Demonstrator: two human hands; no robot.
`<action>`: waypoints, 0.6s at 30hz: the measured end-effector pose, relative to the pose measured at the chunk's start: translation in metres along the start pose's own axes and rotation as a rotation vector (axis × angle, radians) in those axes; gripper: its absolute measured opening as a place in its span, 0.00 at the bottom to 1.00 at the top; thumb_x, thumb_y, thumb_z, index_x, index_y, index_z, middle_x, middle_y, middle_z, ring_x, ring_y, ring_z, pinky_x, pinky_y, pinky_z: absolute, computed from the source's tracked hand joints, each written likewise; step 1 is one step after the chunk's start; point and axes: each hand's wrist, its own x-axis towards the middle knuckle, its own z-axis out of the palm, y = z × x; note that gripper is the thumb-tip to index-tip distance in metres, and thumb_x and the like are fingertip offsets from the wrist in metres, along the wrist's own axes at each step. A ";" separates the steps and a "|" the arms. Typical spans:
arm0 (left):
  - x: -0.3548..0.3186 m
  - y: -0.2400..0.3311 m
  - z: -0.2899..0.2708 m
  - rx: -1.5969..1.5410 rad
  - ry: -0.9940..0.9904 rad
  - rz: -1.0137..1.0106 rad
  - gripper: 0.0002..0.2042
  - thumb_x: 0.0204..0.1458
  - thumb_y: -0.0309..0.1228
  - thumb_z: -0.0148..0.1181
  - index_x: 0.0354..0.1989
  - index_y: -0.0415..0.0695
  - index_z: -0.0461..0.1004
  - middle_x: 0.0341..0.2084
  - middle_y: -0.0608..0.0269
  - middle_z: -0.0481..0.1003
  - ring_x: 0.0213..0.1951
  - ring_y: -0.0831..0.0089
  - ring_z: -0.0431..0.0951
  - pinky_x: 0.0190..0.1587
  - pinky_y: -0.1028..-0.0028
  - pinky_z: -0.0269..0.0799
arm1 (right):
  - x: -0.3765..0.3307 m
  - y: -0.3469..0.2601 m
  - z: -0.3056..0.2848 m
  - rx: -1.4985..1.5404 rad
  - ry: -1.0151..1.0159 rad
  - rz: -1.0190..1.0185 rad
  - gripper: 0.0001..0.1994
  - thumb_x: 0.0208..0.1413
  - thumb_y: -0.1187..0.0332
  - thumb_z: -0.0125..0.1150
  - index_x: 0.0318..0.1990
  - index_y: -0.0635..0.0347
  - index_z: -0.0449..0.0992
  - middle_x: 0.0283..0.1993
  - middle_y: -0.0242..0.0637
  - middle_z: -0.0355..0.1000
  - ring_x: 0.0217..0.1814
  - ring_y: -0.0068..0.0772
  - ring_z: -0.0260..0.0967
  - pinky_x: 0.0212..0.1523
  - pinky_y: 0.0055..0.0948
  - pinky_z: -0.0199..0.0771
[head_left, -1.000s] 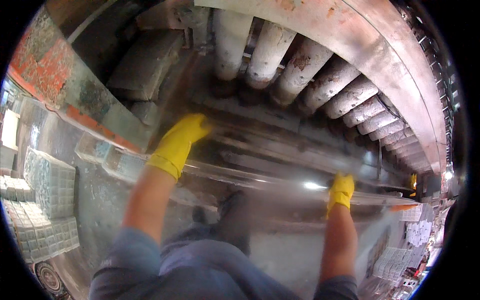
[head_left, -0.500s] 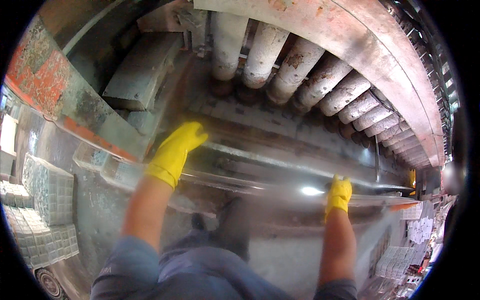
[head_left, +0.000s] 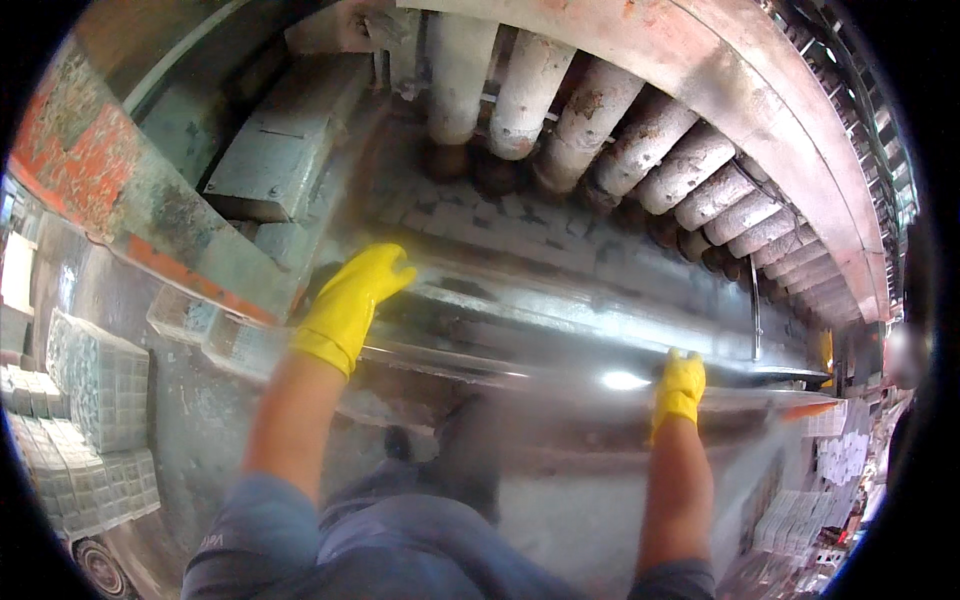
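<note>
Both my hands wear yellow rubber gloves and sit well apart along a long, wet, dark machine bed (head_left: 500,345). My left hand (head_left: 350,305) is at the left part of the bed, its fingers bent, with a small gap between thumb and forefinger. My right hand (head_left: 681,388) is farther right, at the near metal edge (head_left: 740,402), its fingers curled and closed. What lies under the fingers of either hand is hidden. A bright glare spot shows on the wet metal just left of my right hand.
A row of thick, worn grey cylinders (head_left: 590,115) hangs over the bed beneath a curved beam (head_left: 740,80). A grey metal box (head_left: 275,145) and a scratched orange-and-grey frame (head_left: 130,190) stand at left. Stacked pale crates (head_left: 98,375) and a wheel (head_left: 100,568) are lower left. More stacks (head_left: 790,522) stand lower right.
My hands have stayed in place. The cylinders and grey box sit slightly higher in the picture. A broad bright reflection has spread over the wet bed between and beyond my hands.
</note>
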 end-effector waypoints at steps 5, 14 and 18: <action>-0.019 -0.011 0.012 -0.021 0.000 0.026 0.24 0.52 0.42 0.69 0.54 0.40 0.78 0.45 0.47 0.82 0.49 0.52 0.82 0.53 0.59 0.75 | 0.001 0.030 0.007 -0.076 0.004 0.002 0.35 0.60 0.46 0.63 0.66 0.63 0.70 0.61 0.52 0.76 0.61 0.52 0.76 0.59 0.42 0.74; -0.044 -0.024 0.021 -0.013 -0.002 0.030 0.25 0.51 0.43 0.69 0.54 0.40 0.78 0.44 0.44 0.82 0.48 0.53 0.83 0.51 0.60 0.76 | -0.035 0.037 -0.007 -0.001 0.001 0.010 0.34 0.60 0.47 0.63 0.65 0.63 0.71 0.60 0.52 0.77 0.61 0.52 0.76 0.59 0.42 0.74; -0.054 -0.026 0.022 -0.016 0.015 0.040 0.25 0.51 0.43 0.69 0.54 0.39 0.78 0.44 0.45 0.83 0.47 0.53 0.83 0.50 0.60 0.76 | -0.037 0.047 -0.004 -0.028 0.000 0.001 0.35 0.60 0.46 0.62 0.65 0.64 0.71 0.59 0.53 0.76 0.61 0.53 0.75 0.59 0.43 0.74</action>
